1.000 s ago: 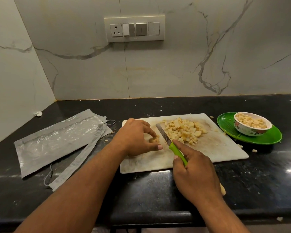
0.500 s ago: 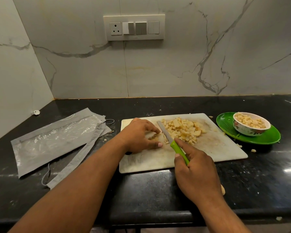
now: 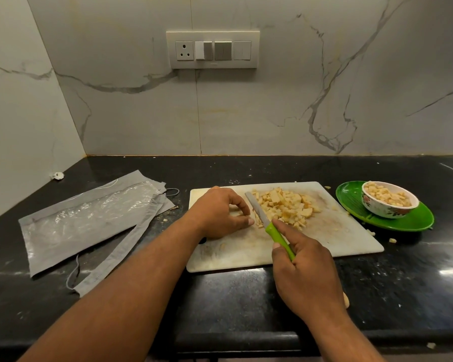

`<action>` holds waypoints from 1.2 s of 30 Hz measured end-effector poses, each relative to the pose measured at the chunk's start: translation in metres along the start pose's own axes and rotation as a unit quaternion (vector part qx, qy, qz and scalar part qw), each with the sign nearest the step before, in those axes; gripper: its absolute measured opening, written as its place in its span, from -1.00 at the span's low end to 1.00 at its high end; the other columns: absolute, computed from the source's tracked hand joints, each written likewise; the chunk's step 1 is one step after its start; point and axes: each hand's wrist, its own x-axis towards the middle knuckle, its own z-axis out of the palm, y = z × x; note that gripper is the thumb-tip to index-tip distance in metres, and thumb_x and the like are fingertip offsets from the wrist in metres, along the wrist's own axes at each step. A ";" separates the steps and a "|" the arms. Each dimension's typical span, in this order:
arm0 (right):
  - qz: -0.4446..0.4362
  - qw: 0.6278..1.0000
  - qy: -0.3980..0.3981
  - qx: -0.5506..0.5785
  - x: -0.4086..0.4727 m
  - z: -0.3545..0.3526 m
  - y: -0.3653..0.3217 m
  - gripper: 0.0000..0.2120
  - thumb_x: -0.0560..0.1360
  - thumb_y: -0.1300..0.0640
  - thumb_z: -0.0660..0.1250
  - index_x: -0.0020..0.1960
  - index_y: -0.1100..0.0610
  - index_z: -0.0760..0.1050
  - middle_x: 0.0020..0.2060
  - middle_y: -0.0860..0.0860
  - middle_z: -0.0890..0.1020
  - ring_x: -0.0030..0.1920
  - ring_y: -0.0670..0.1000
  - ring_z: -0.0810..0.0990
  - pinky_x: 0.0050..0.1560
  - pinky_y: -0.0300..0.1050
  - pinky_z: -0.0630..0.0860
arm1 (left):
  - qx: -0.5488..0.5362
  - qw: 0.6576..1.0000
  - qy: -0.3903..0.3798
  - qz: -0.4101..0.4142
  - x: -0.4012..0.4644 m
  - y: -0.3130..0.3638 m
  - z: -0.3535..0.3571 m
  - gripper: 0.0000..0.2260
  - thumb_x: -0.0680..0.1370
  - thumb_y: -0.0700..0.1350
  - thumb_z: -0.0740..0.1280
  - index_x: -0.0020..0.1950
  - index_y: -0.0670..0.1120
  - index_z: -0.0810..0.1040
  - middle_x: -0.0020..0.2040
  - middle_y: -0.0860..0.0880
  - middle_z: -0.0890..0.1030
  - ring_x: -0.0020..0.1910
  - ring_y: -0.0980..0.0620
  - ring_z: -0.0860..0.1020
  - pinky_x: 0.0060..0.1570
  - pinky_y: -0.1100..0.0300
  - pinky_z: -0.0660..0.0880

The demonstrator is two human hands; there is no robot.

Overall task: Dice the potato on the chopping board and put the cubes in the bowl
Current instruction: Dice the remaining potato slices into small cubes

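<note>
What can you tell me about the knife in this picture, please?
The knife is small, with a bright green handle that looks like plastic and a narrow grey metal blade. The right hand grips the handle, forefinger stretched along its top. The blade slants away and to the left over the chopping board, lying between the left hand and the pile of potato cubes. Whether its edge touches the board cannot be told.

Left hand (image 3: 220,214) covers whatever potato bit it's pinching, can't really see it. Right hand (image 3: 305,273) hides the back half of the knife handle (image 3: 279,237). Both forearms run off the bottom edge.
</note>
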 end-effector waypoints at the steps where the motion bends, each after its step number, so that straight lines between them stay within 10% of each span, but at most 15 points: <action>1: 0.001 1.000 0.001 0.003 0.000 0.000 0.000 -0.58 0.61 0.07 0.25 0.45 -0.16 0.44 0.26 -0.28 0.53 -0.10 -0.50 0.32 -0.05 -0.57 0.15 | -0.002 1.000 -0.017 0.020 -0.001 -0.002 -0.003 -0.81 0.48 0.14 0.54 0.06 0.14 0.75 0.14 0.18 0.64 0.17 0.17 0.51 0.20 0.15 0.45; 11: -0.004 1.000 -0.005 -0.013 -0.001 -0.002 0.001 -0.57 0.61 0.07 0.25 0.46 -0.15 0.43 0.35 -0.23 0.51 0.14 -0.34 0.31 0.14 -0.41 0.24 | 0.040 0.998 0.002 0.053 -0.004 0.005 -0.006 -0.83 0.55 -0.07 0.43 0.07 0.05 0.78 -0.01 0.13 0.73 -0.18 0.20 0.58 -0.12 0.31 0.52; 19: -0.008 1.000 -0.017 -0.021 -0.001 -0.004 0.001 -0.57 0.60 0.06 0.24 0.46 -0.16 0.43 0.34 -0.22 0.52 0.15 -0.28 0.40 0.14 -0.34 0.29 | -0.086 0.981 0.114 -0.132 -0.016 0.007 0.003 -0.87 0.56 -0.12 0.43 -0.10 0.02 0.78 -0.27 0.09 0.72 -0.30 0.21 0.64 -0.21 0.28 0.59; 25: -0.008 0.998 -0.029 -0.047 -0.002 -0.004 -0.001 -0.55 0.59 0.06 0.23 0.47 -0.17 0.41 0.38 -0.22 0.49 0.34 -0.12 0.47 0.21 -0.31 0.30 | -0.057 0.990 -0.014 -0.128 -0.024 -0.012 -0.026 -0.75 0.45 -0.03 0.61 0.10 0.14 0.74 -0.06 0.22 0.70 -0.21 0.28 0.63 -0.12 0.37 0.51; 36: -0.001 0.996 -0.040 -0.078 -0.002 -0.003 -0.009 -0.53 0.60 0.06 0.21 0.48 -0.19 0.38 0.39 -0.21 0.48 0.20 -0.13 0.55 0.16 -0.25 0.42 | -0.080 0.990 0.041 -0.106 -0.020 -0.008 -0.015 -0.63 0.37 0.12 0.65 0.14 0.15 0.73 0.01 0.21 0.69 -0.15 0.22 0.61 -0.08 0.27 0.52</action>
